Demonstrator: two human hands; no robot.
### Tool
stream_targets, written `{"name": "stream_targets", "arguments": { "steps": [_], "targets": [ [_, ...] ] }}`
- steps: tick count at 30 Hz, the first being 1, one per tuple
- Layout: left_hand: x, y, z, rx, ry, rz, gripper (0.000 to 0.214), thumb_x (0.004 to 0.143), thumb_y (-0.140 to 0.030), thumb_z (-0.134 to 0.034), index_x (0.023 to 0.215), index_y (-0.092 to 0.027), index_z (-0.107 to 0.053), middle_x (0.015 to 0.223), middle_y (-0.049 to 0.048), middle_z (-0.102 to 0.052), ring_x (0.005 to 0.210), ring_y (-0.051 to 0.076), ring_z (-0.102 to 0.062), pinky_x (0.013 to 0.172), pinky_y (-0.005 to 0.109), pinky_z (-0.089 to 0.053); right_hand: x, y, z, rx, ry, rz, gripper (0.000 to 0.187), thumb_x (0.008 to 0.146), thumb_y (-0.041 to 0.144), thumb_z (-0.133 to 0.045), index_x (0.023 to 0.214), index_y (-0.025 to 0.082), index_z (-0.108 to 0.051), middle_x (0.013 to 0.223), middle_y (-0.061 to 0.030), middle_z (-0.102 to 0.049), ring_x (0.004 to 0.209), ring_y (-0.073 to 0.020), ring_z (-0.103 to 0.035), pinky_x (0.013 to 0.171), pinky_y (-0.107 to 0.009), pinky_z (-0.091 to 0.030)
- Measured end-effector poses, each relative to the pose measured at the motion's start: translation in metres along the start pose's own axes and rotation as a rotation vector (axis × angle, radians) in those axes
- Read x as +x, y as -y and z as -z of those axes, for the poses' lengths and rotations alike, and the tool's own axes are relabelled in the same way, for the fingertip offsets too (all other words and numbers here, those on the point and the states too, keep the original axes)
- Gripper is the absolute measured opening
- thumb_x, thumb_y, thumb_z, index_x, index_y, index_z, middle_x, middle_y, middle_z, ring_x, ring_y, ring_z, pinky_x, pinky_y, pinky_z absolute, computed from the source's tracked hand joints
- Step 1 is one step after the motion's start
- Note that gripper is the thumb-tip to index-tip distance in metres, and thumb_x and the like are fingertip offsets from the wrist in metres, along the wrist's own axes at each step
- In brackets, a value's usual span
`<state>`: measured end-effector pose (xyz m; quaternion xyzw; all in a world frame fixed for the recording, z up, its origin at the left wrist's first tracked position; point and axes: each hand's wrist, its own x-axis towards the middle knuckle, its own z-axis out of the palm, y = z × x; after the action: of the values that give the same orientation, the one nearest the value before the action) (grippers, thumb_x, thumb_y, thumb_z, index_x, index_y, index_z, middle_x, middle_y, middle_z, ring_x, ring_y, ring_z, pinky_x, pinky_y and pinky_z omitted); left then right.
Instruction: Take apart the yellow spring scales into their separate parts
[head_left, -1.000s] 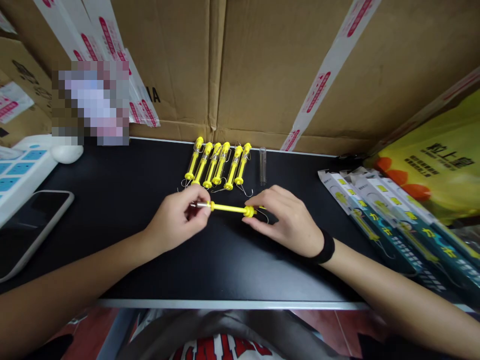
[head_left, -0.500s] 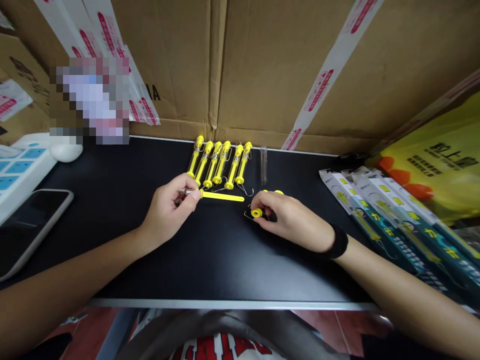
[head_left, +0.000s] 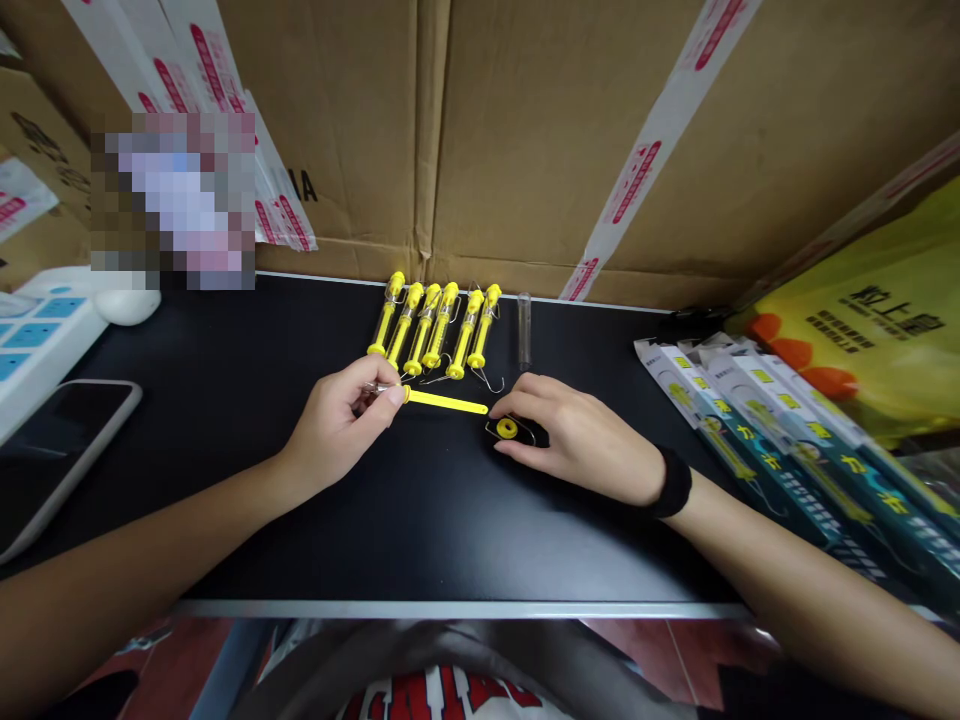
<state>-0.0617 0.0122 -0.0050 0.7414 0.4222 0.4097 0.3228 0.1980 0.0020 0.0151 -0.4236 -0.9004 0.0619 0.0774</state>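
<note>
My left hand (head_left: 352,410) pinches the metal end of a yellow spring-scale rod (head_left: 448,403), whose flat strip points right toward my other hand. A yellow ring-shaped cap (head_left: 507,428) with a bent wire hook sits just at the fingertips of my right hand (head_left: 577,430). The thumb and index finger there are spread on either side of the cap, apart from it. Beyond the hands, several yellow spring scales (head_left: 436,330) with wire hooks lie side by side in a row. A clear plastic tube (head_left: 524,332) lies to their right.
Packaged spring scales (head_left: 795,440) are stacked at the right, by a yellow bag (head_left: 862,310). A phone (head_left: 60,460) and a white power strip (head_left: 52,320) are on the left. Cardboard boxes (head_left: 510,140) stand along the back edge of the black table (head_left: 450,540).
My right hand has let go of the yellow cap, and its fingers have spread. The left hand still holds the rod, its strip tipped slightly downward at the right end.
</note>
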Motion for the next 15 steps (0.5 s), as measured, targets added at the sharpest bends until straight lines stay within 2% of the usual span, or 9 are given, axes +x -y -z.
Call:
{"name": "stream_targets", "arguments": {
  "steps": [4,10,13,15],
  "targets": [
    [-0.001,0.000,0.000,0.011,0.020,0.009,0.020,0.088,-0.031,-0.046,0.073,-0.017,-0.047,0.060,-0.0044,-0.047,0.052,0.007,-0.045,0.050,0.020,-0.037,0.001,0.000,-0.002,-0.057,0.022,0.059,0.018,0.086,0.023,-0.051,0.101,0.022,-0.061,0.093,-0.0057,-0.054,0.084,-0.0178,-0.052,0.075,-0.030,-0.044],
    [-0.001,0.001,0.000,0.004,0.055,-0.001,0.020,0.088,-0.031,-0.046,0.074,-0.017,-0.047,0.060,-0.0051,-0.046,0.052,0.007,-0.044,0.049,0.019,-0.037,0.001,-0.010,0.004,-0.203,-0.010,-0.005,0.012,0.085,0.022,-0.051,0.089,0.018,-0.062,0.087,-0.0073,-0.054,0.081,-0.0200,-0.051,0.072,-0.032,-0.042],
    [-0.001,-0.001,-0.002,0.014,0.118,-0.038,0.019,0.088,-0.029,-0.046,0.073,-0.017,-0.047,0.060,-0.0050,-0.047,0.051,0.006,-0.044,0.049,0.019,-0.036,0.000,-0.004,0.009,-0.083,-0.064,-0.037,0.020,0.091,0.026,-0.043,0.089,0.017,-0.061,0.087,-0.0075,-0.056,0.082,-0.0192,-0.052,0.075,-0.032,-0.042],
    [-0.003,-0.003,-0.003,0.023,0.188,-0.054,0.018,0.088,-0.029,-0.047,0.075,-0.016,-0.049,0.061,-0.0048,-0.047,0.052,0.006,-0.044,0.049,0.019,-0.035,-0.001,0.006,0.009,0.090,-0.069,0.012,0.025,0.094,0.031,-0.038,0.095,0.018,-0.059,0.087,-0.0068,-0.057,0.082,-0.0172,-0.053,0.076,-0.030,-0.041]
  ]
}}
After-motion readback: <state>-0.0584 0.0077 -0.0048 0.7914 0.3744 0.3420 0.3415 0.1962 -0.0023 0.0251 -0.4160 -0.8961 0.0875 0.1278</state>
